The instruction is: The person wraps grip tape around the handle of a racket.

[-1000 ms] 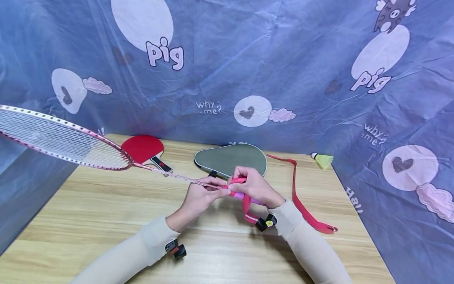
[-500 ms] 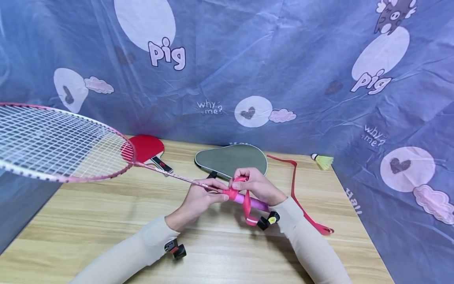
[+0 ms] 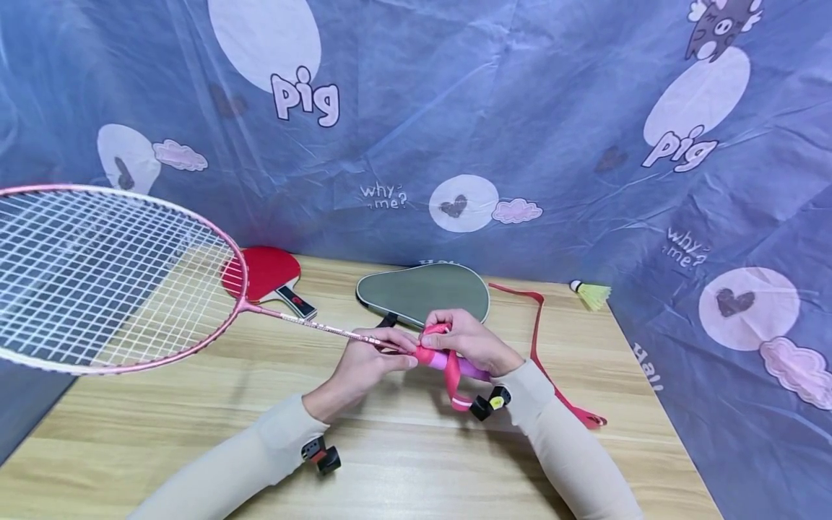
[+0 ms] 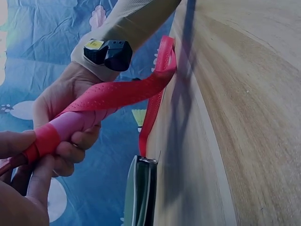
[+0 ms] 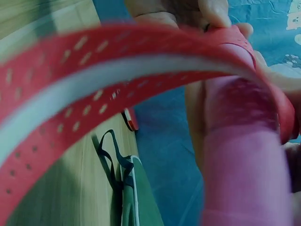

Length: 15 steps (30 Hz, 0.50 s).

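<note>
Blue cloth [image 3: 552, 108] backs the table [image 3: 130, 433]. Above it, a racket [image 3: 312, 324] juts past the left edge; the left hand [image 3: 364, 361] grips it, the right hand [image 3: 473, 339] pinches red tape [image 3: 453, 374]. Taut, even overlaps should wrap best.

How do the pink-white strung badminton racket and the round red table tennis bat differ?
The pink-white strung badminton racket is held above the wooden table; the round red table tennis bat rests on it. The racket is see-through; the bat is solid. The racket looks much longer than the bat. Both have rounded heads.
</note>
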{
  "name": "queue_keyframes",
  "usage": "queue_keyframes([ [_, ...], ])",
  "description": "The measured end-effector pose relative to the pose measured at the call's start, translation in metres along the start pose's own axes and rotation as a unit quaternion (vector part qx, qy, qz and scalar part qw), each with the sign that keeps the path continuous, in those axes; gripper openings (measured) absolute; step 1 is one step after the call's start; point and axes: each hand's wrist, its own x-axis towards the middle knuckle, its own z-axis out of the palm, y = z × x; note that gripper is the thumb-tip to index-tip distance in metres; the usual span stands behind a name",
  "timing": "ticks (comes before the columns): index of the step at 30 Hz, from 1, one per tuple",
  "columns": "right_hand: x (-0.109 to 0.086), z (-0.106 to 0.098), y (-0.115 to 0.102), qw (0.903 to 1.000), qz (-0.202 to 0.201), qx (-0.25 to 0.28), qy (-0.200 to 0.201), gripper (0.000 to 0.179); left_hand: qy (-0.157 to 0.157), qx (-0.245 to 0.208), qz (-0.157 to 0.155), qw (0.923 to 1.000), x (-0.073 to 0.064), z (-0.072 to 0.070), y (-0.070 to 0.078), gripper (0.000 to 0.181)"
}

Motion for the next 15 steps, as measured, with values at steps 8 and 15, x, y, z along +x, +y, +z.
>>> queue_keyframes([
  [8, -0.0017, -0.0016, -0.0015, 0.9996, -0.010, -0.002, 0.025, 0.016, 0.010, 0.013, -0.028, 0.9995, 0.0028, 0.0023, 0.0008, 0.036],
  [15, -0.0075, 0.0044, -0.0068, 0.9919, -0.058, -0.068, 0.090, 0.017, 0.011, -0.027, -0.032, 0.9991, 0.0018, 0.0063, -0.0029, 0.036],
])
